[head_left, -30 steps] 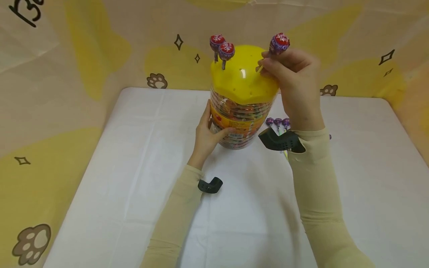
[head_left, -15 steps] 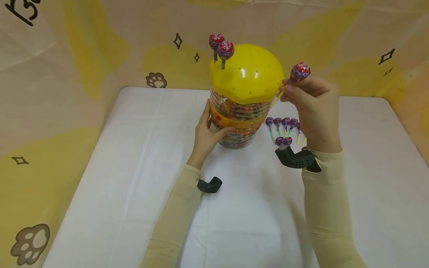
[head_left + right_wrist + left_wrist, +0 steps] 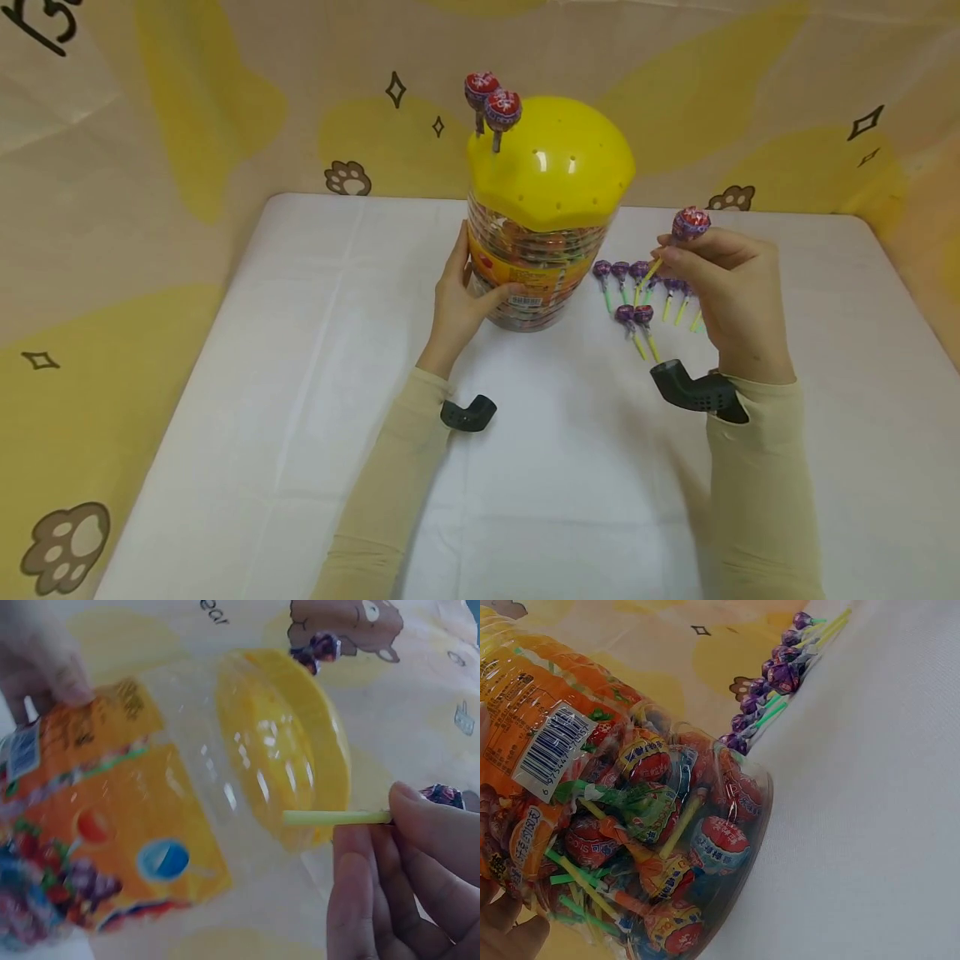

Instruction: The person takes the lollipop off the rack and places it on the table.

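In the head view my left hand (image 3: 456,312) grips the lower side of a clear plastic jar (image 3: 555,275), thumb across its orange label. Wrapped lollipops (image 3: 720,844) fill the jar's bottom in the left wrist view. Its domed yellow lid (image 3: 577,171) has small holes, and two purple-and-red lollipops (image 3: 502,111) stand upright at the lid's left side. To the right of the jar, my right hand (image 3: 738,296) pinches another lollipop (image 3: 691,223) just below its wrapped head. The bare yellow stick (image 3: 334,817) points toward the jar, apart from it in the head view.
Several purple lollipops (image 3: 626,315) with green and yellow sticks lie on the white tabletop (image 3: 360,500) right of the jar, partly behind my right hand. A patterned yellow-and-beige backdrop (image 3: 247,108) stands behind and beside the table.
My right hand has moved down and to the right, away from the lid, still pinching its lollipop. More loose lollipops now show on the table. My left hand and the jar have stayed put.
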Available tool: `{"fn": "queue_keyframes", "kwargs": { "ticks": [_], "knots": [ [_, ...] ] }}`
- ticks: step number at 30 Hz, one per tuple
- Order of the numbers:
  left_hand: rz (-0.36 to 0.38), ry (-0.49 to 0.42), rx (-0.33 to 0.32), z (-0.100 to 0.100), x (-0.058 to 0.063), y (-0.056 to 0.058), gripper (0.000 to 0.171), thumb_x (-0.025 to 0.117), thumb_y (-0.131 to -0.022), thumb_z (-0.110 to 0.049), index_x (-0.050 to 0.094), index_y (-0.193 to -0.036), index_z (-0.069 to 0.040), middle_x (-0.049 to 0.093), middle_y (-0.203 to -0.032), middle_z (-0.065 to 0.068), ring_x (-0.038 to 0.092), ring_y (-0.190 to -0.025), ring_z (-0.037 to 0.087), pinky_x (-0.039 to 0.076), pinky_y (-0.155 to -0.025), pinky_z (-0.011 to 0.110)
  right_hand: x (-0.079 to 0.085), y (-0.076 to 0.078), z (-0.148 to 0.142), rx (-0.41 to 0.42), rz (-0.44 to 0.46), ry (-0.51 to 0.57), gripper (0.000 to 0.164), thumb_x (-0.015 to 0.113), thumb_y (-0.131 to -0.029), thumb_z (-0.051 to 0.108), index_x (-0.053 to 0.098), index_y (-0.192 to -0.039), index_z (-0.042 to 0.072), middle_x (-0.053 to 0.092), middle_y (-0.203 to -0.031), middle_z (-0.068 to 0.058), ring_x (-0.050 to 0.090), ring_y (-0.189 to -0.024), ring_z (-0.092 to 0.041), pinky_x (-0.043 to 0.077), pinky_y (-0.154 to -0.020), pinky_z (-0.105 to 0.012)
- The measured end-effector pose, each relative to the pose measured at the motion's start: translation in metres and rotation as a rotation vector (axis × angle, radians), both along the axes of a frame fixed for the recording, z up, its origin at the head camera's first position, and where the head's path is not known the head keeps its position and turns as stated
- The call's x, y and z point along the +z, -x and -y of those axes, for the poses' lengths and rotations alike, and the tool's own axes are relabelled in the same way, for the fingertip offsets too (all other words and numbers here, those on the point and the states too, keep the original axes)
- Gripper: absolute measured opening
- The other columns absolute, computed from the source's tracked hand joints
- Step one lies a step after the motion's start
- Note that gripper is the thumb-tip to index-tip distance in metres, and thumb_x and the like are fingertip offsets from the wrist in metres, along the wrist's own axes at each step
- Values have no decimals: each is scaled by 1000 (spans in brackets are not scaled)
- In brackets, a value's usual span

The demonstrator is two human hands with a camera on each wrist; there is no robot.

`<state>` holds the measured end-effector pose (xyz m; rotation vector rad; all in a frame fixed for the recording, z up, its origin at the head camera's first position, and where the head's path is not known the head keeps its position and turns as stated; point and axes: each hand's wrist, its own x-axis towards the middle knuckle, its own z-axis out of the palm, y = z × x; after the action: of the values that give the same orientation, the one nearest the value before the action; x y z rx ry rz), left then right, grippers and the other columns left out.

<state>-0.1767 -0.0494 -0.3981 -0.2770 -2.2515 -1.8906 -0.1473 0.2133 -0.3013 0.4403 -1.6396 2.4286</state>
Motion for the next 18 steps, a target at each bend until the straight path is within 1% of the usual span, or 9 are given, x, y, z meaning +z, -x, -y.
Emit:
{"fn": "queue_keyframes", "kwargs": {
  "ticks": [5, 11, 13, 16, 18],
  "knots": [
    [2, 4, 5, 0, 0, 0, 99, 78, -78, -11, 13, -152, -9, 20, -155, 8, 19, -141, 16, 23, -114, 34, -14, -5, -18, -11, 60, -112, 5, 62, -80, -19, 67, -82, -17, 70, -81, -16, 66, -71, -23, 58, -68, -26],
    [2, -5, 1, 0, -1, 1, 99, 78, -78, -10, 12, -152, -10, 20, -155, 7, 19, -141, 15, 23, -114, 34, -32, -9, -34, -24, 140, -233, 3, 65, -79, -16, 67, -79, -13, 70, -74, -10, 65, -66, -19, 56, -68, -23],
    [2, -5, 0, 0, -1, 1, 99, 78, -78, -10, 12, -152, -10, 20, -155, 7, 19, -141, 15, 23, -114, 34, -38, -10, -39, -32, 162, -261, 4, 66, -79, -15, 67, -78, -11, 70, -73, -9, 65, -64, -18, 56, -65, -23],
    [1, -5, 0, 0, -1, 1, 99, 78, -78, -10, 12, -152, -10, 20, -155, 7, 19, -141, 14, 23, -114, 33, -47, -11, -48, -56, 203, -316, 3, 69, -79, -11, 66, -78, -12, 70, -72, -6, 64, -61, -15, 56, -62, -21],
    [1, -5, 1, 0, -1, 1, 100, 78, -78, -11, 12, -152, -10, 20, -155, 7, 19, -141, 14, 23, -114, 32, -53, -12, -54, -66, 233, -357, 3, 69, -79, -10, 68, -77, -9, 70, -72, -5, 64, -60, -14, 56, -61, -20]
  ]
}}
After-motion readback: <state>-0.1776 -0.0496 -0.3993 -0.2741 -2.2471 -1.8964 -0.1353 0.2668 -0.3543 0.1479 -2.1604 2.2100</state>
